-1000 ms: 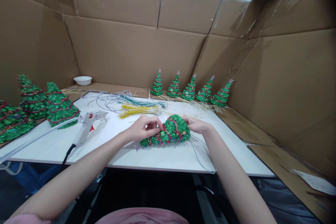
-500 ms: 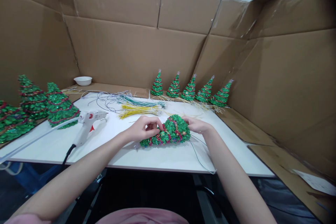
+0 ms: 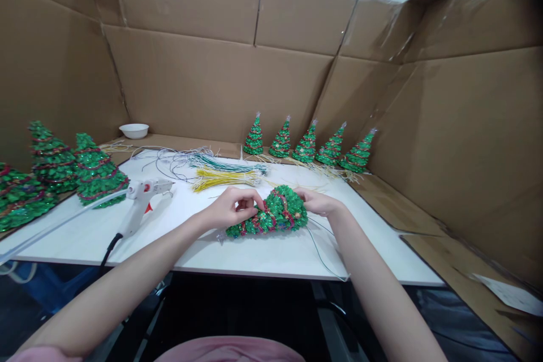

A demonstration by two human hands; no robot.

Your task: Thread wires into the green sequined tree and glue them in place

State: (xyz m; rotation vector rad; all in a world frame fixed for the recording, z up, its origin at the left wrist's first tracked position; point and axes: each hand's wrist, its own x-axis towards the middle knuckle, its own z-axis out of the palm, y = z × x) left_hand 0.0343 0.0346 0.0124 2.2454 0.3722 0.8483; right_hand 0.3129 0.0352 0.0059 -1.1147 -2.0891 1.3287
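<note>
I hold a small green tinsel tree (image 3: 271, 216) on its side on the white bench (image 3: 254, 251), tip toward my left. My left hand (image 3: 231, 207) pinches the trim near its middle; my right hand (image 3: 316, 202) grips the base. I judge this a decorating step; next calls for fine pressing. Glue gun (image 3: 142, 195) lies left.

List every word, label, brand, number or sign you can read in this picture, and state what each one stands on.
No text can be read anywhere.
The white glue gun carries red marks, too small and blurred to read.
The tree held by the left hand and right hand, the cardboard walls and white bowl show no lettering.
</note>
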